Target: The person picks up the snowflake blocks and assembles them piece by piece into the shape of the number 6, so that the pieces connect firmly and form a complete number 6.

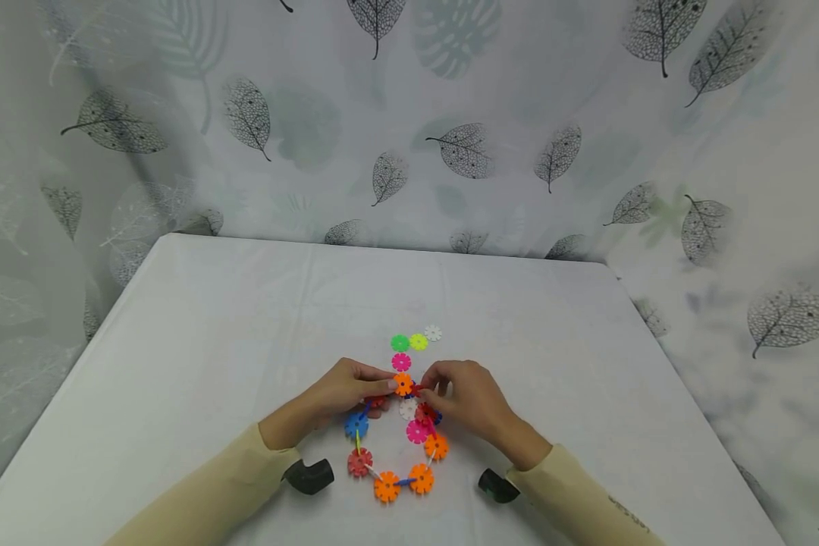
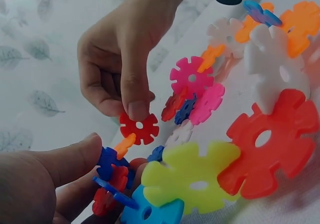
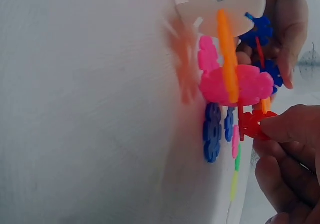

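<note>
Thin plastic discs, round with square notches cut into their rims and a small hole at the centre, slot edge to edge into a looped chain (image 1: 387,497) on the tabletop (image 1: 211,341). The left hand (image 1: 344,393) has its grip closed on a dark blue disc (image 2: 106,165) of that chain, from which an orange disc (image 1: 397,388) stands. The right hand (image 1: 469,396) pinches a red disc (image 2: 148,133) at the orange one's rim; whether their notches interlock, I cannot tell.

Just beyond the hands, a pink disc (image 1: 400,367), a green disc (image 1: 400,349), a yellow disc (image 1: 418,346) and a white disc (image 1: 433,338) lie flat. Broad white surface, faintly creased, spreads either side of the arms to straight edges; leaf-printed cloth (image 1: 307,129) hangs past the far one. Small dark lettering (image 1: 629,515) marks the right sleeve (image 1: 566,485), too small to read.
</note>
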A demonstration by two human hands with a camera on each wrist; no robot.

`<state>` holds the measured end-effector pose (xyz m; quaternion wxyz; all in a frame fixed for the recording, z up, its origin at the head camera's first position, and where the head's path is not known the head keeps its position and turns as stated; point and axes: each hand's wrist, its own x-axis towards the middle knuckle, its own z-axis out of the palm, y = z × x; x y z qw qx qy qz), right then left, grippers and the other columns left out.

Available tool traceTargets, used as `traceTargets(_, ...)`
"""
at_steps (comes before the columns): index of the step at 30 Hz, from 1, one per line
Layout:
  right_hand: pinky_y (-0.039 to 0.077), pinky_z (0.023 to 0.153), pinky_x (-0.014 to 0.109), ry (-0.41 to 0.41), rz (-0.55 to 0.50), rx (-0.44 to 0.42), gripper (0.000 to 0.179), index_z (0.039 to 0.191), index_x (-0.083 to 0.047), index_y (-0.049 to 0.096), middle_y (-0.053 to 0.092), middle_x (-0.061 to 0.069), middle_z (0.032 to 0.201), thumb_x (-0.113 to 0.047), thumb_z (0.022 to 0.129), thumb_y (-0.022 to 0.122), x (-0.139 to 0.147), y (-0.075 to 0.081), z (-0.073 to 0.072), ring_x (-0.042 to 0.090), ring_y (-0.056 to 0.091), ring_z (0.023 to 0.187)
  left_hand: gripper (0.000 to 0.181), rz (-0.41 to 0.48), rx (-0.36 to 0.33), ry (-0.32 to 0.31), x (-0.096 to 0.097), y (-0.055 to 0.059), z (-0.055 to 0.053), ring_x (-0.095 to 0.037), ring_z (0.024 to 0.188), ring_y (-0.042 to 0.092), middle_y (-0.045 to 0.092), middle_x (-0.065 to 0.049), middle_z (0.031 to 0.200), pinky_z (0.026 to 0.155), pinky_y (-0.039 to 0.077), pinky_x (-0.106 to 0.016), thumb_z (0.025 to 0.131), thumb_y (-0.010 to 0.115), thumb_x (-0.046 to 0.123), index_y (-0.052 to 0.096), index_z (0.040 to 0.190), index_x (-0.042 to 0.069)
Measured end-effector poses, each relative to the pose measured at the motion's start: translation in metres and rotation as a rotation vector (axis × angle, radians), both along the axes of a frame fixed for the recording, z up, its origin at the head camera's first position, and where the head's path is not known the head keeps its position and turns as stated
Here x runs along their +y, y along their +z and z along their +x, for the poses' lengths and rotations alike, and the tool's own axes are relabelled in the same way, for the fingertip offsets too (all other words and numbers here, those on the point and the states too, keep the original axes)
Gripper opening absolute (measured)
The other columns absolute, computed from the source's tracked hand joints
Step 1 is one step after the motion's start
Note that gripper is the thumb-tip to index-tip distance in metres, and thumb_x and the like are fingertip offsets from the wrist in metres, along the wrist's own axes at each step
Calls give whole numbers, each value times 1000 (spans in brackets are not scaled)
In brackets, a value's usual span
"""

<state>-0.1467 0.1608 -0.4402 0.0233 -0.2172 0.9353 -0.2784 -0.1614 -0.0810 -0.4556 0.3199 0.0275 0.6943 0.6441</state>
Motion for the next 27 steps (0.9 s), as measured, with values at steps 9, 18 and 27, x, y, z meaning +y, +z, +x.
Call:
traceTargets(9,56,77,28,36,-66,42,9,93,-17,75,72,-12,86,-15,87,81,-4,-3,0,-2,64,79,33,1,1,1,-1,-2,0,-17,73,69,74,-14,90,75,60,-31,98,70,21,72,121,-2)
traceTargets(18,57,79,28,45,-94,53,10,93,-16,75,73,-10,88,-14,87,82,-6,-6,-2,0,65,82,28,2,21,-13,-1,-5,-1,-16,71,69,75,-14,89,73,59,-30,98,69,20,75,115,-1)
traceTargets(27,57,79,29,28,-160,-62,9,95,-20,76,72,-15,90,-18,88,82,-1,-5,-2,2,67,84,31,11,15,-19,-3,-4,-2,-17,71,69,74,-15,89,74,60,-31,98,69,18,72,121,-2)
